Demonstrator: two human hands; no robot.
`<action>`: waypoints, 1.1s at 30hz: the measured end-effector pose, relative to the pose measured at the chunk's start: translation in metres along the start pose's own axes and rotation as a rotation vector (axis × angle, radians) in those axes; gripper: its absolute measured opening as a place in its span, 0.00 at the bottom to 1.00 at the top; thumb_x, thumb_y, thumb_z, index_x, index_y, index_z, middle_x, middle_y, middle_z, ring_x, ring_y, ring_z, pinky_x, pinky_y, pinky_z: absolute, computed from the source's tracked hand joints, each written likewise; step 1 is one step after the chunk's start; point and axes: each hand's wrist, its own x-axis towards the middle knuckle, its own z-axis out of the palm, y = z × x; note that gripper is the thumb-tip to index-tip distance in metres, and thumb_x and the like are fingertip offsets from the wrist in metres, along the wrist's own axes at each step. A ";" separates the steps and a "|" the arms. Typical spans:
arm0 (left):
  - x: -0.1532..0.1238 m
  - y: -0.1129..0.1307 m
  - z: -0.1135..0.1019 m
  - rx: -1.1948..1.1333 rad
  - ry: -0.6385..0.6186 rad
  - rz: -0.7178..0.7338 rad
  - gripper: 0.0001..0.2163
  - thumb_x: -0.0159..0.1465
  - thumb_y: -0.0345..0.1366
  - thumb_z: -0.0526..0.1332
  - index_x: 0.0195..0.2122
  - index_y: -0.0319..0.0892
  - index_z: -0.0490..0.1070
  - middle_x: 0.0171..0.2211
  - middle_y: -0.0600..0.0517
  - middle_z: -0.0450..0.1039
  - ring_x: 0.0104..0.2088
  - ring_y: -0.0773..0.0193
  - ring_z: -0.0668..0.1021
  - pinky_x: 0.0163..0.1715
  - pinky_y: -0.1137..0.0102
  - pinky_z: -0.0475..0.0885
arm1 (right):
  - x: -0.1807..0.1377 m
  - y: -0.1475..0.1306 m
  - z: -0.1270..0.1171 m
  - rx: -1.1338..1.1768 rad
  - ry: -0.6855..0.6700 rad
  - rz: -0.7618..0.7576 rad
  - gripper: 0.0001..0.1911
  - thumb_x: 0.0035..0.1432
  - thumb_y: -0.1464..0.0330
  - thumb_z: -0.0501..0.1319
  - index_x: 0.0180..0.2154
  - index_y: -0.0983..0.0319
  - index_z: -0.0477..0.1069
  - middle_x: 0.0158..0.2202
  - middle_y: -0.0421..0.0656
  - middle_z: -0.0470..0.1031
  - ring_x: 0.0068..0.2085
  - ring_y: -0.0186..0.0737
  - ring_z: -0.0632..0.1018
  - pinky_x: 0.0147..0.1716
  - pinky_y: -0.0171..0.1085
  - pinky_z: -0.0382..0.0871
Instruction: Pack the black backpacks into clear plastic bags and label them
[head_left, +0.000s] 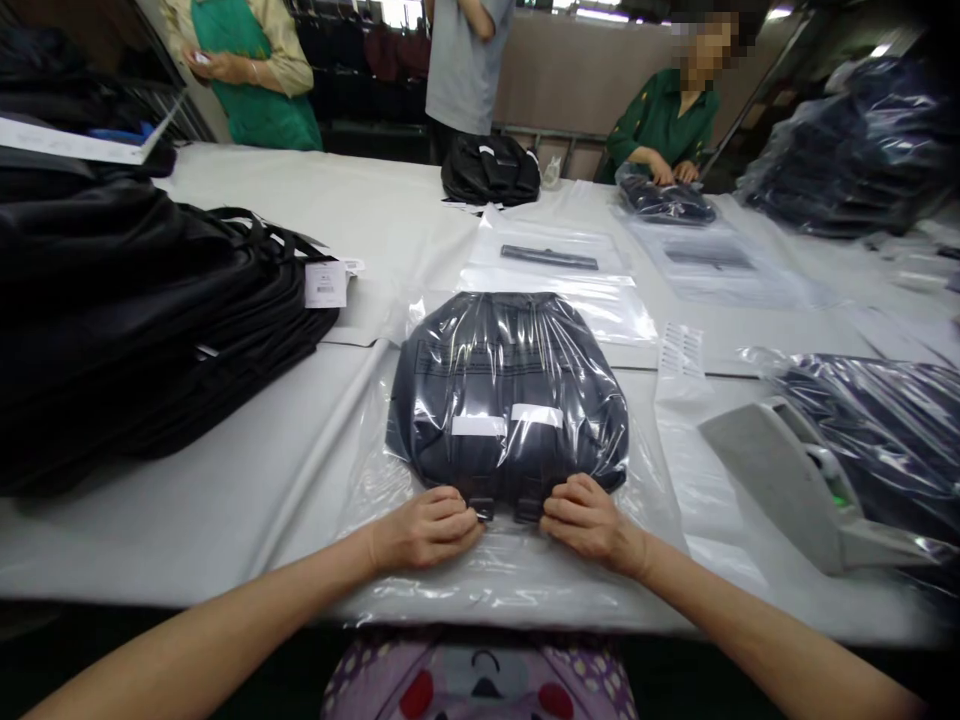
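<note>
Left: a pile of black bags [150, 310], a white tag [325, 287] at its edge, on the worktop [300, 190]. Right: a grey tool [776, 480], which I cannot identify, beside a dark film-wrapped item [892, 405]; beyond, I make out a heap of wrapped goods [847, 155]. Far side: a person in a green apron [244, 70], a person in grey [465, 75] behind a black bag [491, 170], and a person in green [652, 125] touching a wrapped bundle [667, 205].
</note>
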 end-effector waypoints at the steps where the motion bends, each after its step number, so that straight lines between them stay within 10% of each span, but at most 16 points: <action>1: 0.000 0.000 0.000 0.005 0.001 -0.011 0.08 0.61 0.26 0.58 0.42 0.38 0.70 0.33 0.51 0.74 0.32 0.67 0.73 0.38 0.68 0.70 | -0.001 0.001 0.000 -0.005 0.002 -0.002 0.07 0.61 0.74 0.55 0.33 0.61 0.71 0.32 0.40 0.75 0.38 0.35 0.71 0.39 0.39 0.59; 17: -0.001 0.004 -0.020 -0.171 -0.460 -0.285 0.16 0.66 0.27 0.47 0.54 0.37 0.62 0.47 0.43 0.69 0.39 0.60 0.73 0.40 0.67 0.68 | -0.008 0.008 0.000 -0.094 -0.156 -0.081 0.10 0.61 0.76 0.52 0.40 0.65 0.71 0.38 0.45 0.75 0.40 0.38 0.71 0.43 0.41 0.62; 21: 0.009 0.019 -0.028 -0.119 -0.547 -0.385 0.21 0.65 0.45 0.51 0.56 0.40 0.59 0.51 0.40 0.66 0.48 0.53 0.70 0.47 0.60 0.65 | -0.007 0.003 -0.012 -0.095 -0.350 -0.043 0.11 0.62 0.68 0.52 0.43 0.64 0.69 0.36 0.49 0.73 0.47 0.44 0.68 0.48 0.45 0.60; 26: 0.014 0.042 -0.017 -0.037 -0.592 -0.468 0.45 0.52 0.67 0.49 0.57 0.30 0.58 0.53 0.31 0.63 0.53 0.43 0.65 0.53 0.50 0.56 | -0.012 -0.007 -0.024 0.039 -0.499 0.028 0.36 0.48 0.41 0.54 0.47 0.61 0.68 0.43 0.54 0.71 0.56 0.56 0.61 0.54 0.55 0.54; 33: 0.011 0.055 -0.008 -0.005 -0.637 -0.536 0.49 0.48 0.68 0.51 0.60 0.31 0.53 0.57 0.30 0.57 0.57 0.41 0.60 0.56 0.50 0.52 | -0.023 -0.011 -0.021 -0.022 -0.492 0.033 0.30 0.58 0.53 0.56 0.56 0.62 0.60 0.53 0.58 0.66 0.61 0.53 0.56 0.56 0.55 0.54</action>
